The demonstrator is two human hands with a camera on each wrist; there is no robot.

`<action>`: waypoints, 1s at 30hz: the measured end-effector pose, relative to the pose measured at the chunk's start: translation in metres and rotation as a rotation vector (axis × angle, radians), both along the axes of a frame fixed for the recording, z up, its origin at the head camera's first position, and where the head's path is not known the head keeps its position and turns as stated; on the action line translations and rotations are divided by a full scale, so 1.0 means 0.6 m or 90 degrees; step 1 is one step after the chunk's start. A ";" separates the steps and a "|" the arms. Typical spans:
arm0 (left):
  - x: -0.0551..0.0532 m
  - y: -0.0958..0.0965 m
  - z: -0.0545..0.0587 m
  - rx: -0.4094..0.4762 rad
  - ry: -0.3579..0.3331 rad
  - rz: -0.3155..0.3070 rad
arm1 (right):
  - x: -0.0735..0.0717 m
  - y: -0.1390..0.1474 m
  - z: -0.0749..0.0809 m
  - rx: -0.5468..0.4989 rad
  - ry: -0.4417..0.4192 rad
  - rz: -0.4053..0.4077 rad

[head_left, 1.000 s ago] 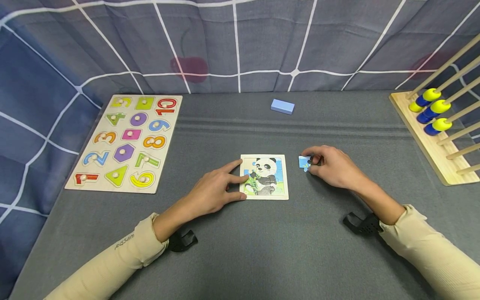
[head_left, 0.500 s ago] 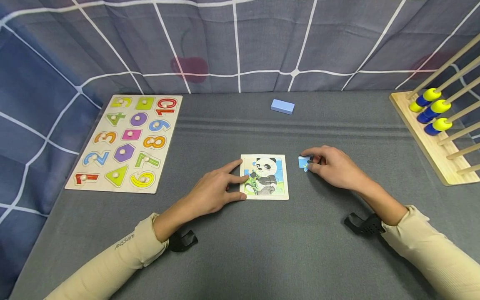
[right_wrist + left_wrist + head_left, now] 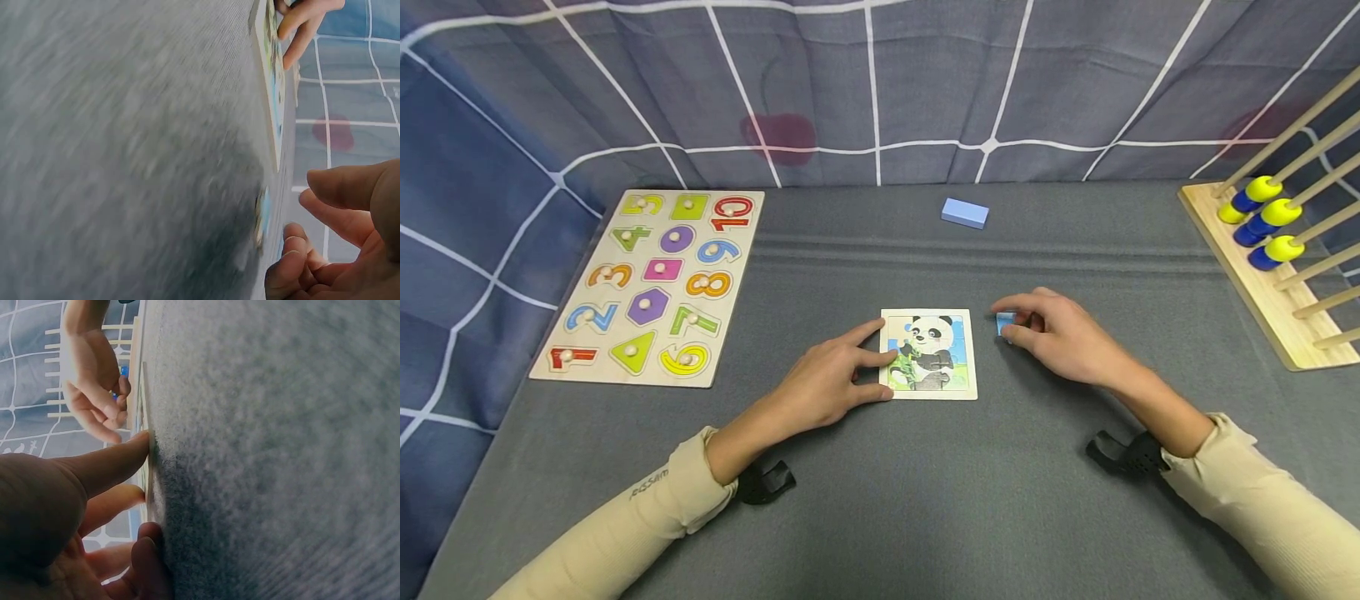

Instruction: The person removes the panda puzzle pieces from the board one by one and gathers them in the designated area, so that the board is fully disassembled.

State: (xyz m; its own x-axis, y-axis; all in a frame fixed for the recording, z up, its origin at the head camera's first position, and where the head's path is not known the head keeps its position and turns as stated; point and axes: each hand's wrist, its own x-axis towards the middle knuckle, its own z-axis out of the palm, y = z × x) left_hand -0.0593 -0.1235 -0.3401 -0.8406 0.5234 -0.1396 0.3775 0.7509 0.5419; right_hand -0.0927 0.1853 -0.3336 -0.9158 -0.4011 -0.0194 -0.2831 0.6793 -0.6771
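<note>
A square panda jigsaw puzzle [image 3: 934, 360] in a pale wooden frame lies mid-table. At its left edge rests my left hand [image 3: 820, 379], thumb on the near corner and outstretched fingers on the frame and picture. To the puzzle's right, a small blue puzzle piece [image 3: 1002, 322] is partly covered by my right hand [image 3: 1060, 340] in the head view. The right wrist view has that piece [image 3: 265, 211] lying on the cloth, with a gap between it and the bent, parted thumb and index finger. My other right fingers are curled in.
A number-and-shape peg board [image 3: 647, 287] lies at the left. Near the back stands a blue block [image 3: 966, 213]. A wooden abacus-like rack [image 3: 1270, 275] with blue and yellow beads is at the right. A gridded cloth [image 3: 820, 92] hangs behind the table.
My right hand has shifted slightly left over the blue piece, so less of the piece shows. My left hand and the panda puzzle have stayed in place.
</note>
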 end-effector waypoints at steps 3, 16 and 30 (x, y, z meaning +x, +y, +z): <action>0.000 0.000 0.000 0.001 0.000 0.001 | 0.002 -0.013 0.004 -0.012 -0.006 0.001; 0.000 0.000 0.003 -0.009 -0.007 0.001 | -0.006 -0.089 0.003 -0.028 -0.002 0.073; -0.001 -0.002 0.003 -0.010 -0.004 -0.008 | -0.027 -0.141 0.000 0.042 -0.049 0.119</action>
State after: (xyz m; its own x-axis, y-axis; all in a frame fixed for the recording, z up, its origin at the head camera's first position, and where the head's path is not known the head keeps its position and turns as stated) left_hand -0.0598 -0.1246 -0.3382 -0.8332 0.5315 -0.1527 0.3835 0.7543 0.5329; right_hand -0.1089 0.1004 -0.3337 -0.8203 -0.5597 -0.1179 -0.3578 0.6629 -0.6576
